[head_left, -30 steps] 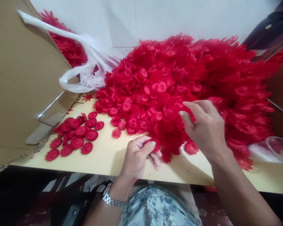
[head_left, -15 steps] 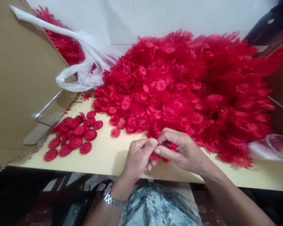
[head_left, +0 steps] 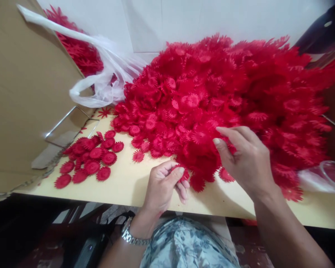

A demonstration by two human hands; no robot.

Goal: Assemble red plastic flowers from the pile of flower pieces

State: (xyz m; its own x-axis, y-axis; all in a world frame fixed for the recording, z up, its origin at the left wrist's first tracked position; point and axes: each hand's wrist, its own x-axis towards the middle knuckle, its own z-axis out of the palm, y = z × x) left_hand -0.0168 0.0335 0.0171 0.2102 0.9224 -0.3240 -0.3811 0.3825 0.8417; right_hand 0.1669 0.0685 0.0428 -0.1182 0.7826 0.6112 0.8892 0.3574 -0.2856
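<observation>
Left hand (head_left: 163,183) pinching a red flower piece (head_left: 184,174); right hand (head_left: 244,156) loose-fingered, grasping nothing, touching the red heap (head_left: 226,100) just beyond. Risk: dragging heap edge off bench (head_left: 123,186).

Left hand (head_left: 164,183) at near table edge, thumb and fingers pinched on small red flower piece (head_left: 183,173). Right hand (head_left: 247,158) over front slope of big heap of red flower pieces (head_left: 226,100), fingers spread, tips touching heap — nothing clearly gripped. Table (head_left: 123,186) pale wood. Small flat cluster of red pieces (head_left: 91,160) lies left, well apart from heap. Cardboard sheet (head_left: 22,93) stands far left; clear plastic bag (head_left: 103,83) with more red pieces behind it. Wristwatch (head_left: 128,235) on left wrist.
</observation>
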